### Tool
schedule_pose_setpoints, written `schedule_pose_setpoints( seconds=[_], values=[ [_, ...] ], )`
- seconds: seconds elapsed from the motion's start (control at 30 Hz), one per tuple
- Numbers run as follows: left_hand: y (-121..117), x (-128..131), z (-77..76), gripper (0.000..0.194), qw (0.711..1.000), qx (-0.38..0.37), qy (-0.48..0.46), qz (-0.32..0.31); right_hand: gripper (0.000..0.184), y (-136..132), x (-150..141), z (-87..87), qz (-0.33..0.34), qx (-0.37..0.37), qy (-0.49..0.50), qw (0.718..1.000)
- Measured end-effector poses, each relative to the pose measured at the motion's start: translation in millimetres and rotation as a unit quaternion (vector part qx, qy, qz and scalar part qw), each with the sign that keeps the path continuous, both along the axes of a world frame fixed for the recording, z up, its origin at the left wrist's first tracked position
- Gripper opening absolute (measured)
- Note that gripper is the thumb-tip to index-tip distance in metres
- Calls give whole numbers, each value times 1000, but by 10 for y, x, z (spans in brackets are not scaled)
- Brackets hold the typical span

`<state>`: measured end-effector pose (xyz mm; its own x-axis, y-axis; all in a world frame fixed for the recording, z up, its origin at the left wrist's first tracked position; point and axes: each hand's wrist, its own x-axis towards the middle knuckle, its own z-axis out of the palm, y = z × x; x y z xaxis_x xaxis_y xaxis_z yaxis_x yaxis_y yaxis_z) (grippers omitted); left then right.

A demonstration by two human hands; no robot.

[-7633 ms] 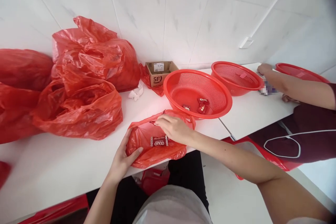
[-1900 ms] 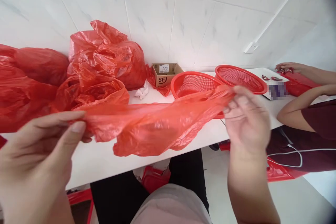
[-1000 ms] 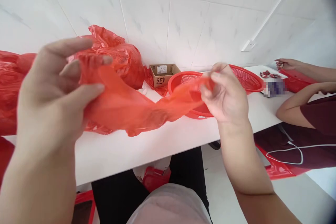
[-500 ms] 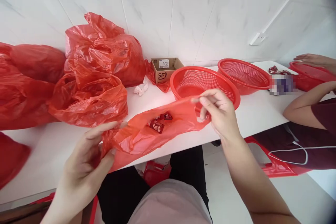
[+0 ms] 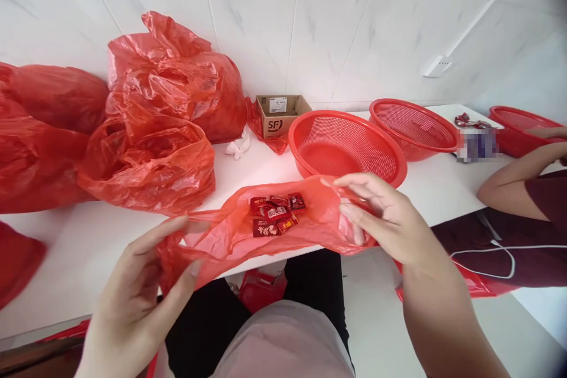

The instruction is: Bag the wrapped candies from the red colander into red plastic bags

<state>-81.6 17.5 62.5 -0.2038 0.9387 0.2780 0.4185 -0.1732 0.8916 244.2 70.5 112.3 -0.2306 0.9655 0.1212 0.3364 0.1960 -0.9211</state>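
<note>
A thin red plastic bag [image 5: 234,212] lies stretched sideways over the table's front edge, its mouth spread toward me. Inside it show several small red printed packets [image 5: 277,212], grouped in the middle. My left hand [image 5: 137,283] holds the bag's left end, thumb and fingers curved around the bunched plastic. At the other end my right hand [image 5: 385,218] grips the bag's edge, with some fingers inside the plastic and partly hidden by it.
Behind the bag stand a red perforated basket [image 5: 345,159] and a second basket [image 5: 411,124]. Full red bags [image 5: 177,88] crowd the left, beside a small cardboard box [image 5: 283,115] and a crumpled white tissue [image 5: 239,144]. At right, another person's arm [image 5: 518,171] rests near a third basket [image 5: 527,127].
The bag's mouth has opened wider, and more packets show inside. My right hand has moved down and slightly right. The other person's hand has lowered at the far basket.
</note>
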Motion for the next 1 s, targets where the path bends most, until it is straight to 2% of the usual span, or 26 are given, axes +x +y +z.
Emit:
schedule_pose_setpoints(
  seconds=[0.13, 0.27, 0.37, 0.53, 0.6, 0.73, 0.83, 0.97, 1.0],
  values=[
    [-45, 57, 25, 66, 997, -17, -40, 61, 34, -153, 107, -41, -38, -11, 25, 999],
    [-68, 106, 98, 75, 992, -46, -50, 105, 45, -195, 159, -73, -81, -9, 15, 997],
    [-87, 102, 99, 79, 987, -80, -74, 115, 46, -176, 156, -67, -118, 7, 24, 993],
    [-92, 56, -26, 85, 981, -96, -140, 93, 36, -155, 176, -48, -84, 18, -6, 996],
    [-108, 73, -66, 77, 975, -91, -175, 98, 39, -178, 215, -40, -68, 38, -20, 997],
    [-152, 179, -88, 49, 962, -56, -222, 148, 55, -260, 291, -26, -5, 61, -96, 994],
    [-112, 239, -73, 34, 968, -12, -212, 133, 44, -284, 316, -22, 28, 81, -132, 987],
    [50, 289, 45, 8, 977, 110, -164, 75, 39, -201, 305, 4, -34, 202, -89, 975],
    [95, 309, 97, 9, 974, 141, -166, 53, 39, -166, 286, 22, -48, 226, -74, 970]
  ],
)
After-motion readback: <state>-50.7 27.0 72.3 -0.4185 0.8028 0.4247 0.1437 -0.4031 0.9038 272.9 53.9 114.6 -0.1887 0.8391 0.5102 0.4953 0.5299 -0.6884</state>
